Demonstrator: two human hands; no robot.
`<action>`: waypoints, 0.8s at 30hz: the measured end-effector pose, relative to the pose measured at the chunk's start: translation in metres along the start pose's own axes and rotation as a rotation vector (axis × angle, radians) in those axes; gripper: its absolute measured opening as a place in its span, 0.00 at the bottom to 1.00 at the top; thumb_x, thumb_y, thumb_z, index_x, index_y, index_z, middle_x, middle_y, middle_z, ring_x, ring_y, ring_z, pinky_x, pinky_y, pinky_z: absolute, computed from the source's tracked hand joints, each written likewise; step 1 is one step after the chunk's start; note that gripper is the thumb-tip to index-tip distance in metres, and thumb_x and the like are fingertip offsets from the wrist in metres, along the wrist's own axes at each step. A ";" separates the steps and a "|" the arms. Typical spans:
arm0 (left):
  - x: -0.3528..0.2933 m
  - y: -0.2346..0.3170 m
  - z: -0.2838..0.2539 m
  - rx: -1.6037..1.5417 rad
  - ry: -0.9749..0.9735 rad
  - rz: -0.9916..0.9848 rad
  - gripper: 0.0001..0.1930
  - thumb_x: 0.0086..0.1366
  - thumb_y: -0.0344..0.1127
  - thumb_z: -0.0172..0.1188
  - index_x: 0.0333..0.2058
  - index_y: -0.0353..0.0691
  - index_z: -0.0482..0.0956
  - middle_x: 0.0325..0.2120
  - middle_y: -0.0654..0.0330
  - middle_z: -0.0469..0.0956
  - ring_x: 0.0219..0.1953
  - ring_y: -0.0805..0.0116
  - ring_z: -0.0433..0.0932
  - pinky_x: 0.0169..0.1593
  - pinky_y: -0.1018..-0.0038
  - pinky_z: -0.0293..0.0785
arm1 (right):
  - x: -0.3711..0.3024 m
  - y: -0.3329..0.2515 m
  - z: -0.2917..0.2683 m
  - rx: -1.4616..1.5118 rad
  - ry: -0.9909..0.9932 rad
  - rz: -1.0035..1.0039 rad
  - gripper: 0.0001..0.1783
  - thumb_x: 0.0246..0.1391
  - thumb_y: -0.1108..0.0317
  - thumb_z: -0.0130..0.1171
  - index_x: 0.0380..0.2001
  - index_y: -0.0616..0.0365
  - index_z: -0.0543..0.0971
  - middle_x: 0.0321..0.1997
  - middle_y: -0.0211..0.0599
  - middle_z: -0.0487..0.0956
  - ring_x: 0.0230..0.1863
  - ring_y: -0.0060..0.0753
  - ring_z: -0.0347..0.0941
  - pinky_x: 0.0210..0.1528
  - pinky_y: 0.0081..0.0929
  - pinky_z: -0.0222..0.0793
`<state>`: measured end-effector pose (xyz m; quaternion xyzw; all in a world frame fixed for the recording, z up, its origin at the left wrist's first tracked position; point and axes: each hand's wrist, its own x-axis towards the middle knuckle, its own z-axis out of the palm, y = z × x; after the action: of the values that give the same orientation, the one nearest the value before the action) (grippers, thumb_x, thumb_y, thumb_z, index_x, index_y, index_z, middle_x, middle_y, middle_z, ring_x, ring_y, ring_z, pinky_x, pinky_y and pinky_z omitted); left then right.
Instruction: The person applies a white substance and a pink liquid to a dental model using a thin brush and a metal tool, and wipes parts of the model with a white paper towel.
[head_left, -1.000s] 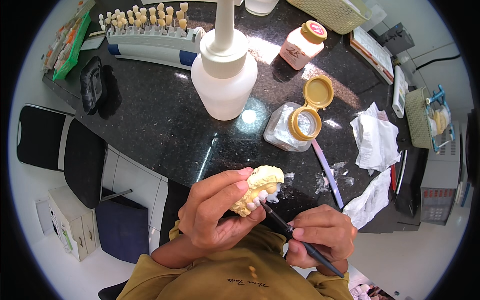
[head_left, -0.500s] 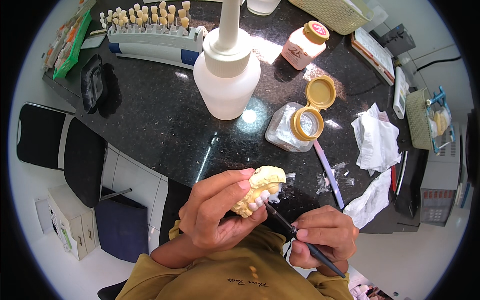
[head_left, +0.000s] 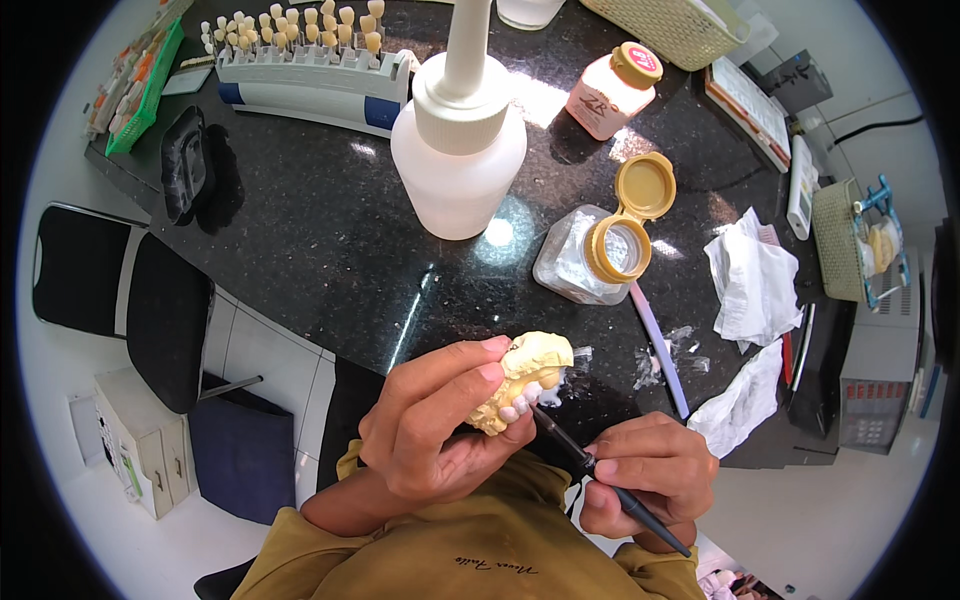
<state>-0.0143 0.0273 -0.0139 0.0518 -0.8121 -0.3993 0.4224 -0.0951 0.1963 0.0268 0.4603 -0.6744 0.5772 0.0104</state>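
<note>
Held up near the table's front edge is a yellow dental plaster model [head_left: 540, 352] with a row of white tooth crowns [head_left: 520, 402] along its side. My left hand [head_left: 435, 420] is closed around it, the fingertips on its upper left and the thumb beneath. My right hand [head_left: 650, 475] pinches a slim black pen-shaped tool [head_left: 562, 440] around its middle. The tool slants up to the left, and its narrow end meets the crowns or sits right beside them, close to my left thumb. Its very tip is too small to make out.
On the black table [head_left: 310, 210] stand a white squeeze bottle [head_left: 458, 180], an open jar of white powder [head_left: 580, 265] and a pink jar [head_left: 605, 100]. A lilac stick [head_left: 660, 350] lies beside crumpled tissues [head_left: 755, 285]. Behind are a tooth shade guide [head_left: 310, 95] and a black tray [head_left: 187, 165].
Both hands, the model and the tool keep nearly the same places. The whole view has shifted very slightly.
</note>
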 end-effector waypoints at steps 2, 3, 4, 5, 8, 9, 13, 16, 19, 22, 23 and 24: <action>-0.001 0.000 0.001 -0.003 0.007 0.002 0.22 0.53 0.32 0.73 0.45 0.38 0.73 0.41 0.52 0.80 0.37 0.65 0.83 0.36 0.76 0.84 | 0.001 0.000 0.000 -0.003 -0.004 0.001 0.17 0.33 0.80 0.70 0.32 0.65 0.80 0.27 0.42 0.80 0.24 0.35 0.80 0.24 0.22 0.78; 0.000 0.000 0.001 -0.006 0.011 0.004 0.22 0.54 0.32 0.73 0.45 0.38 0.73 0.41 0.52 0.80 0.37 0.65 0.83 0.36 0.77 0.84 | 0.002 -0.001 0.001 -0.006 -0.005 0.002 0.17 0.34 0.80 0.70 0.32 0.65 0.80 0.27 0.42 0.80 0.24 0.35 0.80 0.24 0.22 0.78; 0.000 0.000 0.001 -0.006 0.010 0.003 0.22 0.54 0.32 0.73 0.45 0.37 0.73 0.41 0.52 0.80 0.37 0.65 0.83 0.36 0.76 0.84 | 0.002 -0.001 0.001 -0.009 -0.005 0.003 0.17 0.34 0.80 0.70 0.32 0.65 0.80 0.27 0.42 0.80 0.24 0.35 0.80 0.24 0.22 0.78; 0.000 0.000 0.001 -0.006 0.010 0.003 0.22 0.54 0.32 0.73 0.45 0.37 0.73 0.41 0.52 0.80 0.37 0.65 0.83 0.37 0.76 0.85 | 0.002 -0.001 0.001 -0.010 -0.006 0.001 0.17 0.33 0.80 0.70 0.32 0.65 0.80 0.26 0.42 0.80 0.24 0.35 0.80 0.24 0.22 0.78; 0.000 0.000 0.001 -0.004 0.010 0.002 0.21 0.54 0.32 0.73 0.44 0.37 0.74 0.41 0.52 0.80 0.37 0.65 0.83 0.37 0.76 0.85 | 0.002 0.000 0.001 -0.007 -0.011 -0.001 0.17 0.33 0.80 0.70 0.32 0.65 0.80 0.26 0.42 0.80 0.24 0.35 0.80 0.24 0.22 0.78; 0.000 0.000 0.001 -0.006 0.010 0.002 0.21 0.54 0.32 0.73 0.44 0.37 0.74 0.40 0.52 0.80 0.37 0.65 0.83 0.37 0.76 0.85 | 0.001 0.000 0.000 -0.010 -0.014 0.002 0.17 0.33 0.80 0.70 0.32 0.65 0.80 0.26 0.42 0.80 0.24 0.35 0.80 0.24 0.22 0.78; 0.001 0.001 0.002 -0.005 0.015 0.002 0.21 0.53 0.32 0.73 0.43 0.37 0.74 0.40 0.52 0.80 0.37 0.65 0.83 0.37 0.76 0.85 | 0.002 0.000 0.000 -0.014 -0.017 -0.006 0.17 0.33 0.80 0.70 0.32 0.65 0.80 0.27 0.42 0.80 0.24 0.35 0.80 0.24 0.22 0.78; 0.001 0.001 0.001 -0.002 0.011 0.002 0.21 0.53 0.31 0.73 0.44 0.37 0.74 0.40 0.52 0.80 0.37 0.65 0.83 0.37 0.76 0.85 | 0.001 0.001 0.001 -0.009 -0.005 -0.010 0.16 0.34 0.80 0.70 0.32 0.65 0.79 0.27 0.42 0.80 0.24 0.35 0.80 0.24 0.22 0.78; 0.002 0.001 0.001 -0.009 0.009 0.003 0.22 0.51 0.30 0.73 0.44 0.37 0.74 0.40 0.53 0.80 0.36 0.65 0.83 0.37 0.76 0.85 | -0.003 -0.002 -0.004 0.020 -0.002 0.010 0.16 0.34 0.80 0.70 0.32 0.65 0.79 0.27 0.42 0.80 0.24 0.35 0.80 0.25 0.22 0.78; 0.003 0.001 0.001 -0.011 0.010 -0.002 0.23 0.50 0.30 0.74 0.44 0.37 0.74 0.39 0.53 0.80 0.36 0.65 0.83 0.37 0.76 0.85 | -0.004 -0.001 -0.003 0.026 0.034 0.016 0.15 0.35 0.80 0.70 0.32 0.64 0.79 0.27 0.42 0.80 0.25 0.35 0.80 0.25 0.22 0.78; 0.003 0.002 0.001 -0.005 0.011 -0.004 0.23 0.49 0.29 0.74 0.43 0.37 0.74 0.39 0.53 0.80 0.36 0.65 0.83 0.36 0.76 0.85 | -0.004 -0.001 -0.003 0.024 0.023 0.015 0.15 0.35 0.79 0.70 0.32 0.64 0.79 0.27 0.42 0.80 0.25 0.35 0.80 0.25 0.22 0.78; 0.003 0.002 0.000 0.001 0.011 -0.005 0.24 0.49 0.29 0.75 0.43 0.37 0.74 0.39 0.54 0.80 0.36 0.65 0.83 0.36 0.76 0.85 | -0.004 -0.001 -0.003 0.021 0.012 0.013 0.15 0.35 0.79 0.70 0.32 0.64 0.79 0.27 0.43 0.80 0.25 0.35 0.80 0.25 0.22 0.78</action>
<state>-0.0157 0.0279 -0.0106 0.0562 -0.8098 -0.3999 0.4256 -0.0937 0.2012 0.0258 0.4527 -0.6710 0.5872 0.0060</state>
